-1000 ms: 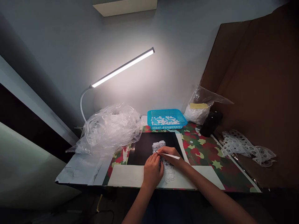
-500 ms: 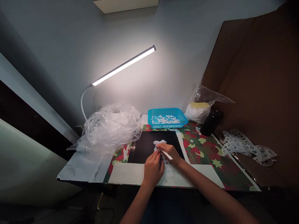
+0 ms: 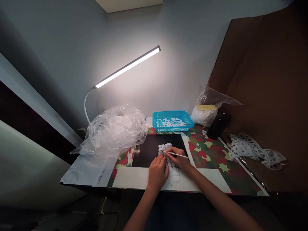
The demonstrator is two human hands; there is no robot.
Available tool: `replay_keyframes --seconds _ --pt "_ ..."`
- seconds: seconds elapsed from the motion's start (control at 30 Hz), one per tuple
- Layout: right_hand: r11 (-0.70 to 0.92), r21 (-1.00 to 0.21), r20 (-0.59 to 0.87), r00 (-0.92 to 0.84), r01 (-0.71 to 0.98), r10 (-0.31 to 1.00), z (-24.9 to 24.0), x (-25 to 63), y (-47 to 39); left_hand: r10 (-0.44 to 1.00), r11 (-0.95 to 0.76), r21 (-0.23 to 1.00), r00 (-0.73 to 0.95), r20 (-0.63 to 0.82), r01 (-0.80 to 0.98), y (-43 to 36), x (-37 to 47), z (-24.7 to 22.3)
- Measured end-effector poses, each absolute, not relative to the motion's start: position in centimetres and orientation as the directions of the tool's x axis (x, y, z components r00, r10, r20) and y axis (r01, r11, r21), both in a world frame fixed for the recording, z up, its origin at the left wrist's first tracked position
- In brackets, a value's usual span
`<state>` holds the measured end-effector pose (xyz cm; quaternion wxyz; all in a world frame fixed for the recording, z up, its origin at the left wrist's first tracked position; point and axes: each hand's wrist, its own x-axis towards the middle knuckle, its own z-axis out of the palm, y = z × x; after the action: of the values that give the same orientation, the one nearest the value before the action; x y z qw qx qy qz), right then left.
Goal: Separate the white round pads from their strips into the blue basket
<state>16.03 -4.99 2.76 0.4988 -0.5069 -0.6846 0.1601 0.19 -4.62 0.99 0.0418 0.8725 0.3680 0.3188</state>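
A strip of white lace-like material with round pieces (image 3: 173, 173) runs from the black mat (image 3: 150, 146) down over the pale board at the table's front. My left hand (image 3: 157, 170) rests on the strip's left side, fingers pressed together; whether it pinches the strip is hidden. Between the fingertips of my right hand (image 3: 178, 157) is a thin white stick (image 3: 181, 156), pointing left, its tip over the upper part of the strip.
Behind the mat stands a blue basket (image 3: 173, 129) with small white discs. A large clear plastic bag (image 3: 115, 131) lies left. At right are a white-filled bag (image 3: 204, 115), a black cylinder (image 3: 218, 125) and white lace (image 3: 257, 150). A lit lamp (image 3: 127, 66) hangs above.
The stick in my right hand has swung from a steep slant to nearly level. More of the strip's top now shows. My left hand has stayed in place.
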Motion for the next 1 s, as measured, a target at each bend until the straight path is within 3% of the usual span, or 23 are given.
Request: replay_keyframes --seconds 0.4,1.0 --pt "0.436 -0.783 0.464 -0.05 0.444 0.884 2.0 16.2 -4.8 0.665 -0.731 0.308 0.537 0.519 0.609 -4.6 0.0 0.7" --pt "0.35 -0.879 0.372 0.008 0.324 0.928 2.5 16.4 -5.2 0.662 -0.735 0.318 0.532 0.528 0.599 -6.6 -1.0 0.8"
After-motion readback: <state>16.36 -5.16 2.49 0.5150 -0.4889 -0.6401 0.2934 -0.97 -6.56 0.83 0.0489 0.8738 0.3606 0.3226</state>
